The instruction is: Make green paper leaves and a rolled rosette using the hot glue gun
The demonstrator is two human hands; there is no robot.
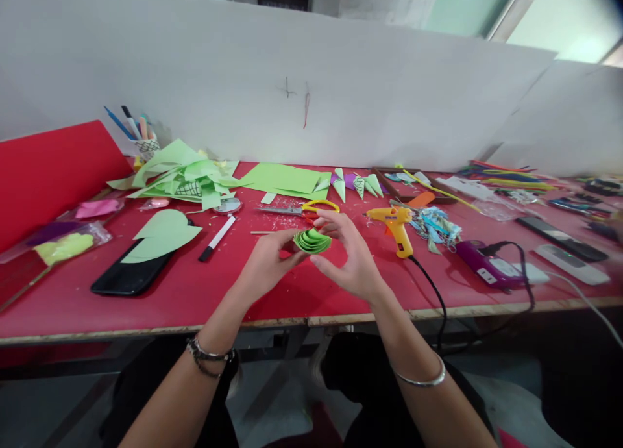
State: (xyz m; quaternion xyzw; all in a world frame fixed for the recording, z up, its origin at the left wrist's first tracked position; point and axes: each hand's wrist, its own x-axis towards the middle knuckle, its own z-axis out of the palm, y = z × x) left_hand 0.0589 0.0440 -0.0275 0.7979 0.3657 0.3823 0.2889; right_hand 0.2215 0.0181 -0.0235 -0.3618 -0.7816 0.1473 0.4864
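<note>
A small roll of curled, layered green paper (312,241) is held up over the red table, between my two hands. My left hand (270,261) grips its left side with thumb and fingers. My right hand (351,253) curves around the right side, fingers at the top edge and thumb just below. Behind them lie scissors (318,207) with yellow handles. To the right a yellow hot glue gun (393,227) rests on its side, and to the left is a white marker with a black cap (217,237).
Green paper scraps (187,175) pile at the back left, near green sheets (285,178) and small paper cones (339,184). Heart-shaped paper (163,234) covers part of a black phone (127,276). At right sit a purple power box (489,266) and cables.
</note>
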